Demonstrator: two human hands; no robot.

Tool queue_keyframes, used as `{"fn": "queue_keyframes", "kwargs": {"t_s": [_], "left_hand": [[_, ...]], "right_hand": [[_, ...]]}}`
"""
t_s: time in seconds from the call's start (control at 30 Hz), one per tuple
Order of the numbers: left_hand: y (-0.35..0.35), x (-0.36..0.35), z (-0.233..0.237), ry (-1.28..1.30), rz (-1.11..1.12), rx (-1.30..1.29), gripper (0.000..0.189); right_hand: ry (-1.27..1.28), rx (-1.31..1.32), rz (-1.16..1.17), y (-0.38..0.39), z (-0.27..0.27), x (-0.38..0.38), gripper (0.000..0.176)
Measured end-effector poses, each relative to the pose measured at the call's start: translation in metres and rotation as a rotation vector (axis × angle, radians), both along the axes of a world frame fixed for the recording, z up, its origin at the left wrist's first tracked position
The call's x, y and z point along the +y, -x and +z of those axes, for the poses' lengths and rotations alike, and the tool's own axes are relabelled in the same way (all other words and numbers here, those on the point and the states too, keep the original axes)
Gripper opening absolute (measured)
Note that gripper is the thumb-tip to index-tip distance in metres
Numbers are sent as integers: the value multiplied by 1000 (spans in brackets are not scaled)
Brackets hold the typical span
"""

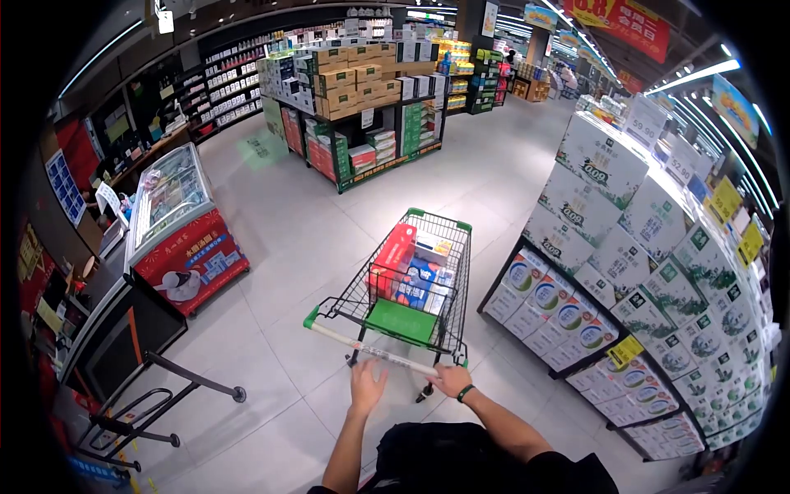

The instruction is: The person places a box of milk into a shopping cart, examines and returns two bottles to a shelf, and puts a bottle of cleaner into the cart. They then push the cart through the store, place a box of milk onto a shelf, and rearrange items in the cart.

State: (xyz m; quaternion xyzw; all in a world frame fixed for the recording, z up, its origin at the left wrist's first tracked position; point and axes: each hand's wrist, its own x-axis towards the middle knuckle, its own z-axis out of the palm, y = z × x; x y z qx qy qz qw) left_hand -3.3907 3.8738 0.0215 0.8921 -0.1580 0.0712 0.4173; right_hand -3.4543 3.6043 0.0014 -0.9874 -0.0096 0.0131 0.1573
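Note:
A wire shopping cart with green trim stands on the tiled floor right in front of me. It carries a red box and blue-and-white cartons; its green seat flap lies folded down. My right hand, a green band on its wrist, is closed on the right end of the cart handle. My left hand hovers just behind the middle of the handle, fingers spread, holding nothing.
A tall display of stacked white cartons lines the right side. A chest freezer with a red front sits at the left, and a black metal barrier below it. A shelving island of boxes stands ahead, with aisle floor leading past it.

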Motion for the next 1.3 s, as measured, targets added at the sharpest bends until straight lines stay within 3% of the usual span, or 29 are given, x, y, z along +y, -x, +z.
{"fn": "queue_keyframes", "kwargs": {"t_s": [0.1,0.17,0.2,0.27,0.3,0.67,0.73,1.0,1.27,1.3], "left_hand": [[-60,3,7,-117,-26,-163,51],[-97,6,13,-398,-30,-312,64],[-127,11,9,-398,-16,-332,64],[-159,20,-23,-604,-220,-153,76],[-170,18,-38,-638,-273,-185,76],[-229,-21,-26,-676,-280,-237,60],[-256,-28,-16,-764,-340,-101,65],[-378,-54,-16,-838,-435,-23,71],[-487,-93,-19,-815,-483,-124,87],[-499,-105,-9,-859,-510,-31,96]], "right_hand": [[67,-13,-17,-21,-4,-46,57],[125,16,-23,-27,-6,-78,60],[173,27,-8,-46,-2,-99,61],[201,47,2,-57,3,-119,62],[204,25,20,-60,2,-126,62],[204,-149,53,-126,0,-170,56],[193,-166,45,-147,0,-175,56],[115,-29,-38,-230,12,-185,61],[44,130,-56,-304,9,-214,37],[-38,146,-67,-316,11,-218,44]]}}
